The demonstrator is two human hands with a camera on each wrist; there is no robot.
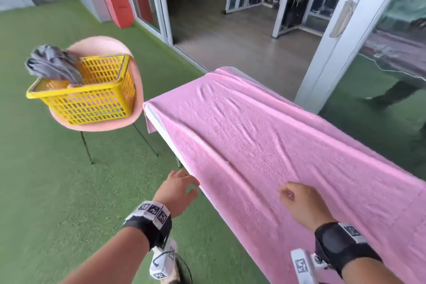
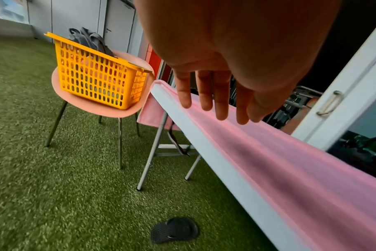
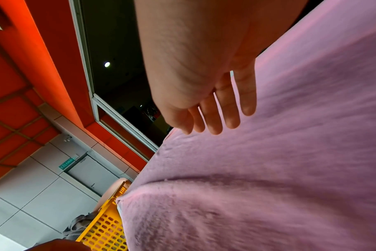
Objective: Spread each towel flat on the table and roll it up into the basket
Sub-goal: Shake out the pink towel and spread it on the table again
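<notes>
A pink towel (image 1: 265, 134) lies spread along a white folding table (image 1: 164, 136), with shallow wrinkles and a corner hanging off the far left end. My left hand (image 1: 187, 182) is at the table's near left edge; in the left wrist view its fingers (image 2: 222, 101) are straight and hold nothing, just above the towel's hem (image 2: 290, 161). My right hand (image 1: 291, 194) is over the towel's near part, with its fingers (image 3: 215, 122) extended above the cloth (image 3: 268, 186) and gripping nothing. A yellow basket (image 1: 92, 99) holds a grey towel (image 1: 53, 62) that sticks out of its far corner.
The basket stands on a pink chair (image 1: 101, 45) left of the table, on green artificial turf. A black slipper (image 2: 174, 230) lies on the turf under the table's near edge. A sliding glass door frame (image 1: 334, 41) stands behind the table.
</notes>
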